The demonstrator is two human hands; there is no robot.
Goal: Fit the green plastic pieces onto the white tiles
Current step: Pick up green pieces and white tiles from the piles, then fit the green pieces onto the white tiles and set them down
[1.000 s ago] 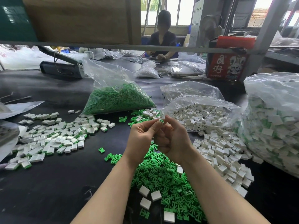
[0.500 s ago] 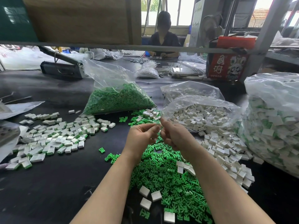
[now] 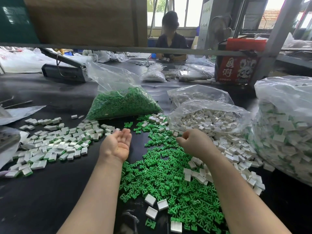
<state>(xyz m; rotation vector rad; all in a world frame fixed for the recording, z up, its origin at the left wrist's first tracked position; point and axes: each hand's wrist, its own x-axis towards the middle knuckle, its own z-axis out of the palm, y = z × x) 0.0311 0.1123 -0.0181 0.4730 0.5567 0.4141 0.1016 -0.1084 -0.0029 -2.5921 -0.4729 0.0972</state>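
Loose green pieces (image 3: 162, 176) lie heaped on the black desk (image 3: 50, 191) at the centre, spreading toward 6 o'clock between the two forearms. Plain white tiles (image 3: 234, 149) spill from 3 o'clock in a band just beside the green heap, and a few single tiles (image 3: 150, 199) rest among the green pieces near 6 o'clock. The left hand (image 3: 118, 144) is at the heap's 9 o'clock edge, palm up, its fingers (image 3: 125, 132) released and straight and holding nothing; a small pale object blurs at the fingertips, whether touching them cannot be told. The right hand (image 3: 194, 142) is at 2 o'clock of the heap, knuckles up, fingers curled together at the tips; whether they pinch anything cannot be told. At 9 o'clock a spread of finished tiles (image 3: 55, 142) with green edges covers the desk. At 12 o'clock stands a clear bag of green pieces (image 3: 125, 103); at 1 o'clock, an open bag of white tiles (image 3: 207, 119); at 3 o'clock, a large bag of finished tiles (image 3: 285, 125). Beyond, at 12 o'clock, a second person (image 3: 170, 38) sits at the desk's far side, with a red box (image 3: 238, 65) at 1 o'clock.
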